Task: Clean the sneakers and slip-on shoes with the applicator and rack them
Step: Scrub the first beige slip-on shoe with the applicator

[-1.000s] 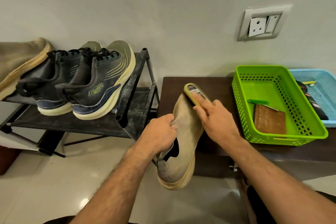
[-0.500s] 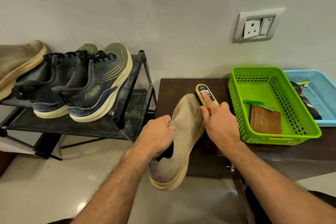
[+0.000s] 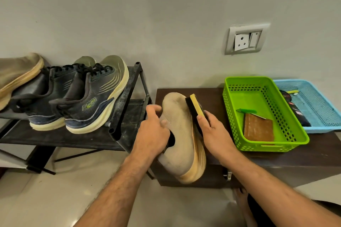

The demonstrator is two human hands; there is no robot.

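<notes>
Rubbing the shoe (image 3: 180, 134) with the applicator (image 3: 196, 109) gripped in our right hand (image 3: 215, 134), we steady it, left hand (image 3: 153, 131) curled round its collar, stroking evenly.

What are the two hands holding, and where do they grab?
Left hand grips the beige slip-on shoe at its opening. Right hand holds the applicator by its lower end.

1. A green-outlined logo stands on the side of the near sneaker (image 3: 88, 105); its letters cannot be made out for certain.
2. Nothing else bears readable text.
</notes>
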